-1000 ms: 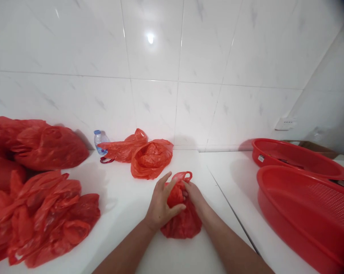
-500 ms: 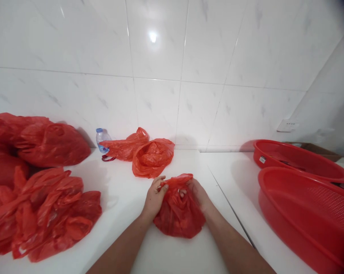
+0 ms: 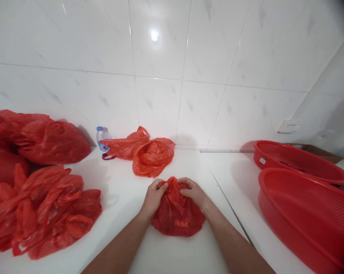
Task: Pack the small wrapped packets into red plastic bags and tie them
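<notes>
A red plastic bag (image 3: 179,215) rests on the white table between my two hands, its body bulging over contents I cannot make out. My left hand (image 3: 154,196) pinches the gathered top of the bag on its left side, thumb against fingers. On the opposite side, my right hand (image 3: 195,194) grips the same top edge, with its thumb on the near face. Between the two hands the plastic is drawn up into folds, and the bag's mouth looks bunched together.
Several filled red bags (image 3: 54,142) and a heap of crumpled red bags (image 3: 54,209) lie at left. Near the wall stand a water bottle (image 3: 103,137) and an open red bag (image 3: 154,156). Red plastic baskets (image 3: 291,213) sit at right; a seam (image 3: 231,207) splits the table.
My right hand has moved from inside the bag's opening to its near side, thumb now outside. The bag's mouth, spread before, is now pulled together between my hands.
</notes>
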`<state>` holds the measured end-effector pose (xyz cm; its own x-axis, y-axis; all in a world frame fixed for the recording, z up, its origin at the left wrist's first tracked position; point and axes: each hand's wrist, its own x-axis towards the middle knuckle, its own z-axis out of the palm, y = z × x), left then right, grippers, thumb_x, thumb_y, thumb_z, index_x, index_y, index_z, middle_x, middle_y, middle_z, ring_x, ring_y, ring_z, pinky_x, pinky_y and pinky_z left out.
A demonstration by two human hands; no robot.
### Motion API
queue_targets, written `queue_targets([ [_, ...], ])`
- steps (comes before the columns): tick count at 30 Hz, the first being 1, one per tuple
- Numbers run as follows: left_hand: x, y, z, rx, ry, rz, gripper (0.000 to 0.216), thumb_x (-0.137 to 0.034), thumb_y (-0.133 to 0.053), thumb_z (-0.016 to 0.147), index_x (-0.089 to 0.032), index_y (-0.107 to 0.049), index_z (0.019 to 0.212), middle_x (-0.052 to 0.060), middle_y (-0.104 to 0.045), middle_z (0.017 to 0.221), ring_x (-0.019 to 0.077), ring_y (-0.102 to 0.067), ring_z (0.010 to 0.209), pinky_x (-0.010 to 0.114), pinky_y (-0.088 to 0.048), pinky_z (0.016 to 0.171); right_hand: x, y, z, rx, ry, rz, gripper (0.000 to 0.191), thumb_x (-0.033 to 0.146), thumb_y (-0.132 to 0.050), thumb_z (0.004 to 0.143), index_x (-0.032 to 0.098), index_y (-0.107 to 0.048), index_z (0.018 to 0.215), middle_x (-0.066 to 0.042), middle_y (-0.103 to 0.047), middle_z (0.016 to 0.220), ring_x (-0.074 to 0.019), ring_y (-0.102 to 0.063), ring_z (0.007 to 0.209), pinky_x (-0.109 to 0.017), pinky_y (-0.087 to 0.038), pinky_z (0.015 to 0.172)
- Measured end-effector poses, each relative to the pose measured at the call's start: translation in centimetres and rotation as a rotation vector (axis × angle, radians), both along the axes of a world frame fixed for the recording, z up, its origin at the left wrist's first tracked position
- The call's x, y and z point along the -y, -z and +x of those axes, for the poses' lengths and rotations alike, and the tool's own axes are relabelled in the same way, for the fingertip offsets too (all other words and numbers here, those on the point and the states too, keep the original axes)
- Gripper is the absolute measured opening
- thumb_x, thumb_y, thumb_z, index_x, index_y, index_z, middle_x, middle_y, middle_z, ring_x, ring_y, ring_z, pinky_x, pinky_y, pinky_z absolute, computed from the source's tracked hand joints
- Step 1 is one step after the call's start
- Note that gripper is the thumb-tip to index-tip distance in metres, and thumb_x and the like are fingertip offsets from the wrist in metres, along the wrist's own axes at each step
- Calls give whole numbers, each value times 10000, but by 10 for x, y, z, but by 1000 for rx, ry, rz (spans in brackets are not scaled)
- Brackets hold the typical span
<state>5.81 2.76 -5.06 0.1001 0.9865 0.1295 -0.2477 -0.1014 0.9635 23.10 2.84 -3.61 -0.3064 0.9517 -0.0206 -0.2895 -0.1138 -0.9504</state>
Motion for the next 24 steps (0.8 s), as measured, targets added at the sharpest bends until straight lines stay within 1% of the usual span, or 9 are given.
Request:
queue_targets([
  [3, 5, -5, 3, -13, 22, 4, 242, -397, -611, 788, -168, -538, 756, -32, -565, 669, 107, -514, 603, 231, -425, 602, -2, 6, -3, 283, 182, 176, 438, 126, -614, 621, 264, -580, 1036, 47, -641, 716, -126, -553, 584, -246, -411, 562],
  [6, 11, -10, 7, -67, 74, 20, 192, -348, -608, 793, -168, -552, 754, -27, -575, 679, 109, -519, 623, 223, -418, 602, -4, 14, -2, 527, 371, 288, 254, 157, -562, 672, 255, -625, 897, 41, -617, 636, -135, -521, 576, -254, -376, 560],
  [8, 16, -13, 10, -103, 100, 36, 156, -313, -604, 791, -168, -562, 752, -19, -587, 698, 117, -528, 647, 226, -422, 611, -5, 18, -1, 610, 435, 310, 189, 172, -529, 695, 255, -640, 823, 36, -615, 615, -140, -510, 571, -265, -363, 573],
  [11, 19, -13, 13, -194, 113, 83, 104, -274, -588, 790, -171, -592, 786, 5, -619, 770, 145, -559, 720, 253, -443, 671, -8, 17, 2, 628, 453, 310, 242, 159, -478, 696, 257, -665, 816, 30, -634, 644, -149, -529, 597, -279, -379, 606],
  [13, 20, -12, 13, -281, 80, 126, 87, -256, -577, 789, -176, -607, 804, 11, -627, 797, 157, -567, 755, 268, -448, 706, -9, 13, 4, 545, 401, 294, 274, 133, -461, 662, 239, -682, 785, 13, -669, 732, -159, -569, 685, -286, -409, 669],
  [15, 19, -11, 13, -359, 23, 167, 69, -239, -569, 786, -184, -606, 805, 5, -621, 791, 158, -563, 753, 273, -450, 712, -10, 7, 6, 399, 305, 216, 270, 122, -483, 625, 217, -693, 765, 0, -684, 779, -165, -589, 735, -289, -428, 712],
  [19, 18, -12, 8, -492, -76, 315, 67, -204, -527, 803, -199, -593, 806, 3, -613, 820, 159, -574, 777, 298, -469, 748, -8, -1, 13, -55, 106, -15, 303, 182, -595, 618, 200, -690, 905, -18, -690, 821, -167, -615, 729, -300, -461, 730],
  [21, 18, -13, 6, -580, -135, 454, 107, -167, -503, 806, -204, -602, 817, 28, -616, 939, 177, -582, 883, 331, -472, 816, -8, -3, 17, -248, 114, -60, 272, 261, -634, 657, 182, -688, 912, -34, -686, 839, -167, -618, 753, -301, -471, 750],
  [24, 24, -16, 4, -737, -227, 712, 195, -104, -479, 792, -217, -619, 867, 65, -566, 1167, 222, -530, 1078, 398, -451, 907, -11, -1, 22, -321, 215, -76, 242, 284, -701, 650, 177, -686, 867, -29, -677, 819, -148, -608, 715, -282, -477, 721],
])
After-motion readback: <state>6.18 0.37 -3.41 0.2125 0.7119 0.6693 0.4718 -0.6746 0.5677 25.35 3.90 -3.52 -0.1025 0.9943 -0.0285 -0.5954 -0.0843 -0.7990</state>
